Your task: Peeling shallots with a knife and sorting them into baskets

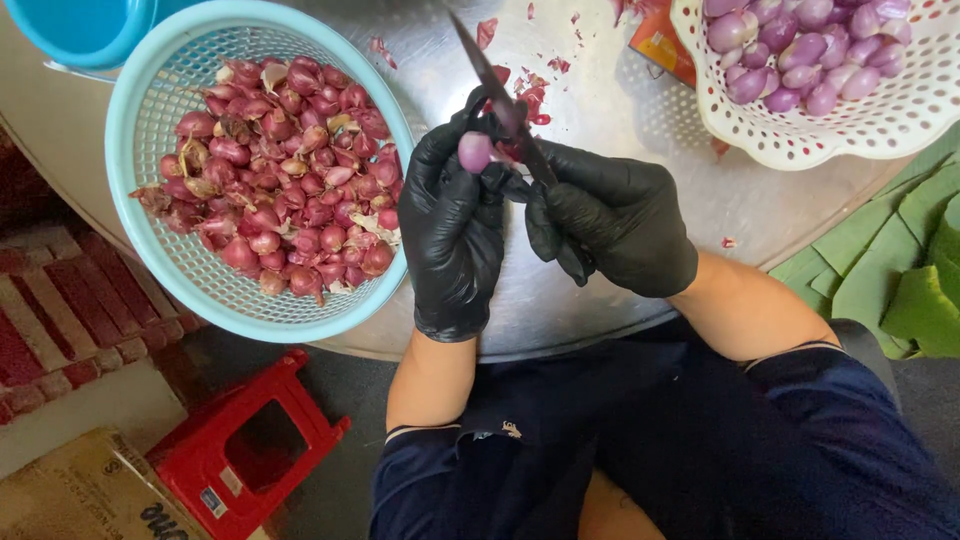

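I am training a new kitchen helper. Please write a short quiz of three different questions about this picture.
1. True or false: the right hand holds the knife.
2. Which basket holds the peeled shallots? A) blue basket B) white basket
3. What does the left hand hold?

Key:
1. True.
2. B.
3. One shallot, partly peeled.
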